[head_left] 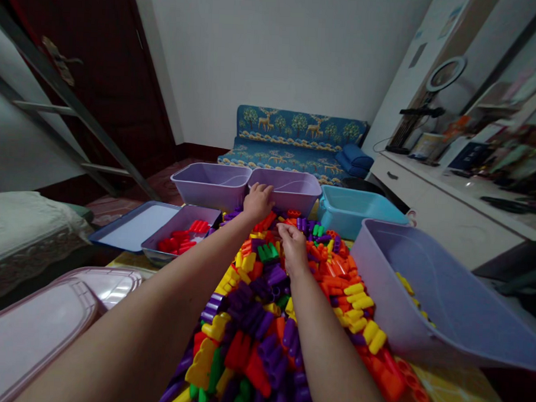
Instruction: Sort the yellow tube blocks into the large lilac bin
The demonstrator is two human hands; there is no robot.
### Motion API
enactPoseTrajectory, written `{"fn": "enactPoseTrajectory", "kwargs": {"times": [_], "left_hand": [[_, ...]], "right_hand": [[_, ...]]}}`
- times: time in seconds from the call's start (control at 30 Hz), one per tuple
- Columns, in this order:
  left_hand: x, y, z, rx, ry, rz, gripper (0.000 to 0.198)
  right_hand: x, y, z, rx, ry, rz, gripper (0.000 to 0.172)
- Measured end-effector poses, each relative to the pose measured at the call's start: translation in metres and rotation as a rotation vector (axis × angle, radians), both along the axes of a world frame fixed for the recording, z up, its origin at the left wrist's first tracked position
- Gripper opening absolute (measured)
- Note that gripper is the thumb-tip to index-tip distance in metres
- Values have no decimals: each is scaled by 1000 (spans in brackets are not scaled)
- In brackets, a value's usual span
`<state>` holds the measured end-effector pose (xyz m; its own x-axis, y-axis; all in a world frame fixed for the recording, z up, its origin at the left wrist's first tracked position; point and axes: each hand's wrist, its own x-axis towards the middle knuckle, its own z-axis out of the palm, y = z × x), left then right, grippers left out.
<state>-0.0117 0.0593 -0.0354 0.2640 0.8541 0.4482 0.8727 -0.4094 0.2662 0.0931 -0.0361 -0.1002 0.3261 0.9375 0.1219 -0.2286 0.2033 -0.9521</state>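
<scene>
A large heap of plastic building blocks (246,304) in purple, yellow, red, orange and green covers the middle of the table. My left hand (259,202) reaches over its far end, at the near wall of the middle purple bin (298,184). Its fingers are a little apart and bent forward, with no block visible in them. Just right of it and closer to me, my right hand (293,245) is over the heap, thumb and fingers drawn together. Whatever those fingertips may hold cannot be made out.
Another purple bin (211,183) stands at the back left, a turquoise bin (360,214) at the back right. A large purple bin (379,289) with some yellow blocks is on the right. Left are a box (155,243) of red blocks (181,239) and pale lids (35,339).
</scene>
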Motion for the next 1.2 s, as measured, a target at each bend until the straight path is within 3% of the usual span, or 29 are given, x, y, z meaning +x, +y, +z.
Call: {"fn": "enactPoseTrajectory", "kwargs": {"times": [0.1,0.2,0.3,0.47,0.6,0.77,0.87,0.97,1.1,1.2], "left_hand": [[0,-24,-7,2,-84,-42,60],[-7,-54,-13,-89,-207,-121,53],[-20,-87,-19,-195,-316,-114,43],[-34,-122,-29,-279,-399,-143,33],[-39,-128,-36,-297,-460,-216,31],[-47,-124,-43,-334,-471,-386,48],[-47,-124,-45,-331,-504,-343,42],[-44,-125,-44,-323,-540,-208,31],[-43,-126,-43,-307,-568,-120,33],[-44,-126,-44,-295,-585,-109,35]], "right_hand": [[0,0,0,0,-8,-2,29],[0,-1,0,18,-26,15,30],[0,0,-1,32,-53,16,30],[2,-6,3,52,-377,-39,18],[10,-17,12,106,-748,-79,16],[15,-27,18,62,-955,-55,17],[16,-31,24,52,-982,-30,13],[17,-37,32,25,-972,5,10],[17,-46,40,-3,-1047,112,28],[14,-49,42,-17,-1137,150,25]]}}
